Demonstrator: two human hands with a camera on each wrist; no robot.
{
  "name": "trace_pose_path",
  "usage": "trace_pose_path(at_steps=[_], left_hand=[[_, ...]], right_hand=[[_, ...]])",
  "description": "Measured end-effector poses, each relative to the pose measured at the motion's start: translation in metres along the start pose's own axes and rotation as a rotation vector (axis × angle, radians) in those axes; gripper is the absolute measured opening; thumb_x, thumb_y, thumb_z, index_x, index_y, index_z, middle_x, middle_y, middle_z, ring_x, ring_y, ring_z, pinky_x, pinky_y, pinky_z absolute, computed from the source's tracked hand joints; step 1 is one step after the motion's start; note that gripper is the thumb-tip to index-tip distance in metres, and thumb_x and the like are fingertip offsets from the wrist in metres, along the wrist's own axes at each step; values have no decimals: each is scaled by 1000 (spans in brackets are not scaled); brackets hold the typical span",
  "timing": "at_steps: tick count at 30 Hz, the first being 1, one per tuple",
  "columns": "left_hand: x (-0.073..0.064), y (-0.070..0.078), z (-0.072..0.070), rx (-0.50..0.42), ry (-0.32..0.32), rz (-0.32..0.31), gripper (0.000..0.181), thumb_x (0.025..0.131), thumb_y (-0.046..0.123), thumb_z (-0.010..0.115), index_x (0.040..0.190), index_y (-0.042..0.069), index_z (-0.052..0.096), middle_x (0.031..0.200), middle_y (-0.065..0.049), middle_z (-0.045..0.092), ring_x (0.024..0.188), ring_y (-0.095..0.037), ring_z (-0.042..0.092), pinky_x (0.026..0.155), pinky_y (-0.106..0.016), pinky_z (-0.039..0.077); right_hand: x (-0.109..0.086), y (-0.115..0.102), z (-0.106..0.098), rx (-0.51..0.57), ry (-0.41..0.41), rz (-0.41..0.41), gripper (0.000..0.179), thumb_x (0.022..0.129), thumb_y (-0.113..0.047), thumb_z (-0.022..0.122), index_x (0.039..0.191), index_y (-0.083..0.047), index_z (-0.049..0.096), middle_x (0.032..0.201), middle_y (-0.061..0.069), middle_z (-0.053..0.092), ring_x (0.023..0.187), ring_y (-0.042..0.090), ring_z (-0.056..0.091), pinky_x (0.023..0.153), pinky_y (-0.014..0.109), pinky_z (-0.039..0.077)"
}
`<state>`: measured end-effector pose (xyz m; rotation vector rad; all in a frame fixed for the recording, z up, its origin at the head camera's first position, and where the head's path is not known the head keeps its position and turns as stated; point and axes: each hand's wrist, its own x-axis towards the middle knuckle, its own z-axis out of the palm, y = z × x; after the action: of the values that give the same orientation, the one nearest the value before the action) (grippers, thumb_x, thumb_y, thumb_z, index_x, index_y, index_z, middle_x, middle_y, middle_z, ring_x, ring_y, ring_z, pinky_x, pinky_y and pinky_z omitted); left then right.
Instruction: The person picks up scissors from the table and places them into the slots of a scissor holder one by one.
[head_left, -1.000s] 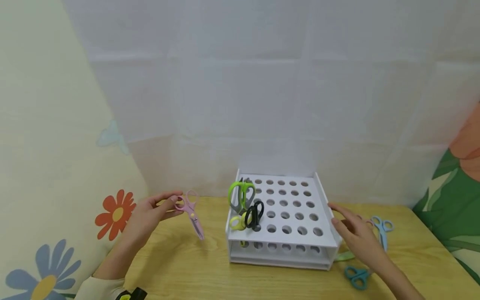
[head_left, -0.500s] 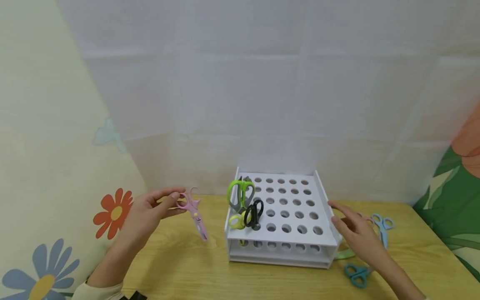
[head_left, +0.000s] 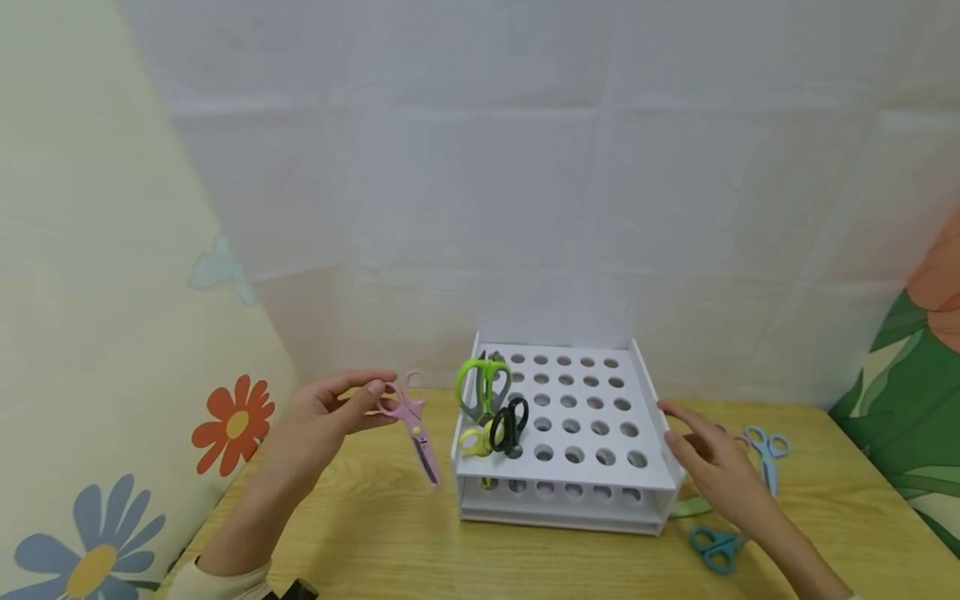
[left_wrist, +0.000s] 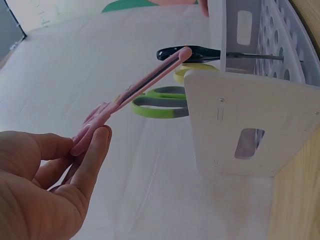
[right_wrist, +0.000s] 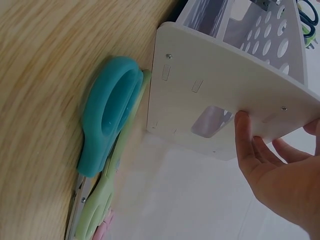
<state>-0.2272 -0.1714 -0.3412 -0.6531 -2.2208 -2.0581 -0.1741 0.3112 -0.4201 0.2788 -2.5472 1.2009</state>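
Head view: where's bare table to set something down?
Bare table: front of the white rack; left of it, under the held pink scissors; right of the light blue scissors. Crowded: the rack's right side, with the right hand, teal scissors and light green scissors.

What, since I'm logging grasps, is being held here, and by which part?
The left hand pinches the pink scissors by one handle loop. The right hand holds nothing; it only touches the side of the white perforated rack.
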Motion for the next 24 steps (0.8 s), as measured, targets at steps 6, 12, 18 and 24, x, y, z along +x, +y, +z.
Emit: trace_pose_path(at_steps=[6, 12, 18, 24], left_hand=[[9, 4, 19, -33, -43, 38, 34, 103, 18, 64, 127, -6, 66, 116, -25, 64, 102, -31, 68, 88, -44, 56], [12, 7, 38, -113, -32, 59, 32, 102, 13, 65, 124, -9, 66, 115, -26, 63, 99, -32, 68, 87, -46, 57], [11, 4, 58, -152, -35, 59, 26, 100, 9, 67, 119, -8, 68, 106, -27, 65, 97, -33, 69, 85, -46, 57], [11, 4, 74, -150, -21, 56, 25, 99, 8, 68, 118, -8, 69, 105, -26, 67, 96, -33, 70, 84, -44, 58]], right_hand=[[0, -1, -1, 6, -13, 0, 47, 109, -27, 52, 153, -11, 47, 133, 21, 61, 100, 22, 69, 66, 30, 53], [1, 1, 1, 10, -9, -12, 46, 109, -26, 53, 152, -10, 48, 134, 21, 61, 99, 21, 69, 67, 33, 55], [0, 2, 1, 14, 2, -23, 46, 109, -24, 53, 151, -8, 48, 134, 21, 61, 98, 19, 70, 67, 32, 56], [0, 0, 0, 9, -1, -16, 46, 109, -24, 53, 152, -9, 48, 133, 21, 61, 100, 23, 69, 69, 30, 55]])
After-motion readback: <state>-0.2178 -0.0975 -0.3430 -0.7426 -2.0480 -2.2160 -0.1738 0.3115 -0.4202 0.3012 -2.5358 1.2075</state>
